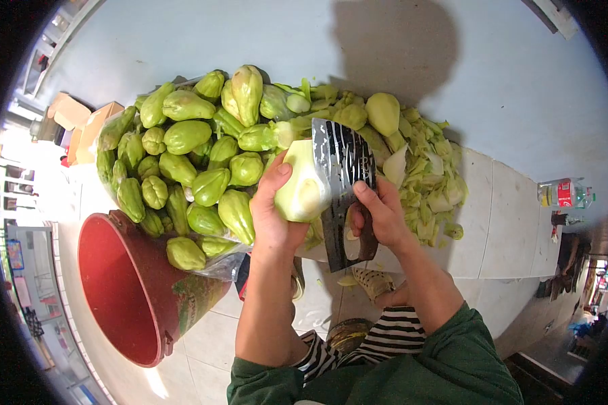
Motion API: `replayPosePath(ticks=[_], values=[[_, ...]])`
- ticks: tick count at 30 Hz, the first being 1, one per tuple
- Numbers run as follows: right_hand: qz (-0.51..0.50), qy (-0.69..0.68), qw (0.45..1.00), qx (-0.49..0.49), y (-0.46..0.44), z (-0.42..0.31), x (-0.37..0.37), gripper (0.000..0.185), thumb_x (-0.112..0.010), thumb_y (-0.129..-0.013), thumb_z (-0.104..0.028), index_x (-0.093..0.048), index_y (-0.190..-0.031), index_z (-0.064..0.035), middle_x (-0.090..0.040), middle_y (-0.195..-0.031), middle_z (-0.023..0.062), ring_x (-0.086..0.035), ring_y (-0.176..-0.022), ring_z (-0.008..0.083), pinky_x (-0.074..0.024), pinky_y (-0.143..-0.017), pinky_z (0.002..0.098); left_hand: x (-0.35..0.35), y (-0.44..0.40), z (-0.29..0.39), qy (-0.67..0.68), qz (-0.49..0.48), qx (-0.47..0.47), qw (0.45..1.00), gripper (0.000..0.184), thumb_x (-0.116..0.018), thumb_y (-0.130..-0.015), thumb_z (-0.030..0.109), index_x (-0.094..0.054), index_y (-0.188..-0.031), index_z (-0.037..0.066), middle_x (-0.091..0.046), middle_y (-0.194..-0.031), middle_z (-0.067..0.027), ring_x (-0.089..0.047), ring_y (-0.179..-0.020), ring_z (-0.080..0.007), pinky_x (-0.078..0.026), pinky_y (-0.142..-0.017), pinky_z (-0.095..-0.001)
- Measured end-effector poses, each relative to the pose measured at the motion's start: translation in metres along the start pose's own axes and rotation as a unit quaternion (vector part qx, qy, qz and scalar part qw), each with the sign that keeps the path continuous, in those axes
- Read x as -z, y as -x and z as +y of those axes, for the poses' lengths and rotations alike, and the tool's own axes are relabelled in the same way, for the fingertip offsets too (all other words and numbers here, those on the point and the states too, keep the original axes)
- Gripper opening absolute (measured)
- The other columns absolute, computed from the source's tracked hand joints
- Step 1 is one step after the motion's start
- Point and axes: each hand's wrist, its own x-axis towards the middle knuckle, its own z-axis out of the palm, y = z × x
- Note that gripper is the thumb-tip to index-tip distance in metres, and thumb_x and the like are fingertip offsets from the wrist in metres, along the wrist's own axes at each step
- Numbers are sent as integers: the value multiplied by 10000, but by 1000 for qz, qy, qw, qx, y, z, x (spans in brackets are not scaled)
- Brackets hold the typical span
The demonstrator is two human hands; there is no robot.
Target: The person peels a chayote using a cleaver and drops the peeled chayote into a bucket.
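Note:
My left hand [275,202] is wrapped round a pale, peeled chayote [302,185], held up over the heap. My right hand [380,212] grips the handle of a wide black blade [344,165] with pale streaks. The blade stands upright against the right side of the peeled chayote. Behind and left of my hands lies a big pile of green unpeeled chayotes [188,136]. To the right of the blade, green peelings [431,185] are heaped, with a peeled chayote [383,113] at their back edge.
An empty red bucket [115,287] lies tilted at the lower left. Cardboard boxes [94,131] stand at the far left. A plastic bottle with a red label [565,194] is at the right. A blue-grey wall [507,74] rises behind the pile.

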Motion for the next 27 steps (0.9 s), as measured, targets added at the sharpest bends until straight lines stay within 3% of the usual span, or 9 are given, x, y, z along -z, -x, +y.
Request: replayPosePath(ticks=[7,9,13,18,21,25,27], values=[[9,13,1000,3,-2,7,-2,371,-552,-958,-410,-515,-847,-59,-500,-530,15,-507,-438,118,-429,-414,282,-4,-2,0,-28,39,-10,999,538,-593,-851,339,-515,-1273,15,-626,-1144,-130,-610,-1039,-256,-479,-906,-381],[17,20,1000,2,-2,8,-3,366,-545,-964,-402,-512,-842,-59,-499,-530,12,-505,-440,116,-426,-415,280,-5,-3,0,-37,35,-44,998,484,-597,-879,209,-489,-1274,-50,-617,-1147,-131,-602,-1021,-197,-472,-905,-323],[9,44,999,22,-4,11,-4,345,-534,-979,-368,-509,-840,-52,-496,-531,2,-496,-438,109,-420,-418,273,-4,-4,-10,-147,65,-117,980,404,-601,-894,154,-524,-1234,-51,-629,-1105,-109,-591,-990,-163,-462,-889,-297],[4,62,997,35,-3,6,-6,331,-531,-984,-352,-514,-851,-48,-495,-533,4,-489,-437,108,-421,-420,280,-8,-1,-16,-340,71,-281,894,368,-653,-887,121,-540,-1182,-67,-624,-1050,-92,-569,-965,-157,-446,-883,-289],[6,54,998,23,-2,5,-3,330,-538,-979,-357,-516,-866,-48,-492,-535,8,-489,-438,109,-429,-421,288,-5,-2,-15,-395,71,-315,860,383,-666,-876,114,-534,-1181,-78,-618,-1033,-100,-561,-952,-156,-448,-874,-288],[-16,-3,1000,-10,1,2,-1,331,-555,-966,-368,-512,-872,-54,-491,-542,9,-496,-436,115,-440,-418,289,0,-5,-4,-359,96,-290,882,385,-647,-878,140,-536,-1183,-67,-628,-1042,-125,-596,-942,-186,-481,-846,-309],[-16,-6,1000,-1,0,2,1,332,-562,-961,-372,-510,-872,-57,-491,-544,9,-500,-435,117,-443,-417,287,0,-6,9,-54,78,-138,986,419,-604,-890,224,-523,-1201,-46,-628,-1062,-148,-627,-950,-239,-525,-812,-365]])
